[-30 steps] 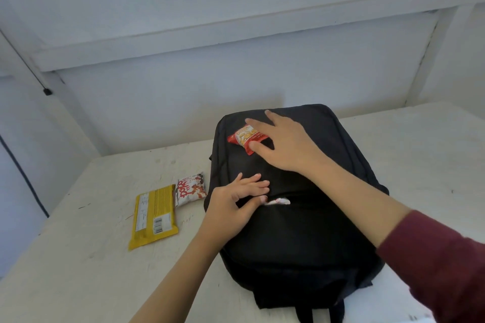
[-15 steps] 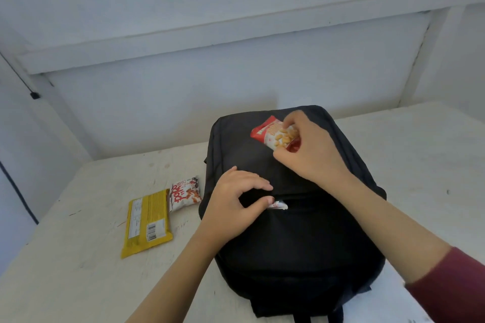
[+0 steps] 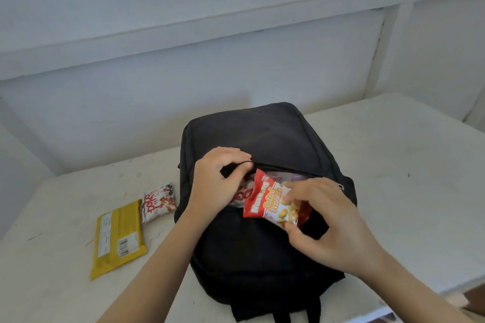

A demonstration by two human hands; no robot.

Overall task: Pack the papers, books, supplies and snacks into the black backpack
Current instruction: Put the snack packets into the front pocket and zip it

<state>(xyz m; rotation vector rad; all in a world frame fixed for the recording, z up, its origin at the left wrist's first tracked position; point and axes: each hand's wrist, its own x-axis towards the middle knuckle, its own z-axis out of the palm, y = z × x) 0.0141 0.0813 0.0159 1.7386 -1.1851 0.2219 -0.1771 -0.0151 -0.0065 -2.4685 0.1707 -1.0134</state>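
While the left hand [image 3: 217, 181] pinches the pocket lip [image 3: 283, 166] to hold it agape, the right hand [image 3: 325, 225] grips the red peanut packet [image 3: 270, 202] at that opening of the black backpack [image 3: 262, 134], flat on the worktop [image 3: 393, 165]; yellow packet [image 3: 118, 236] and white packet [image 3: 158, 200] unpacked at left.

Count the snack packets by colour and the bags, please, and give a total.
red peanut packet: 1
white-and-red packets: 2 (the second partly hidden)
yellow packet: 1
black backpack: 1
Total: 5
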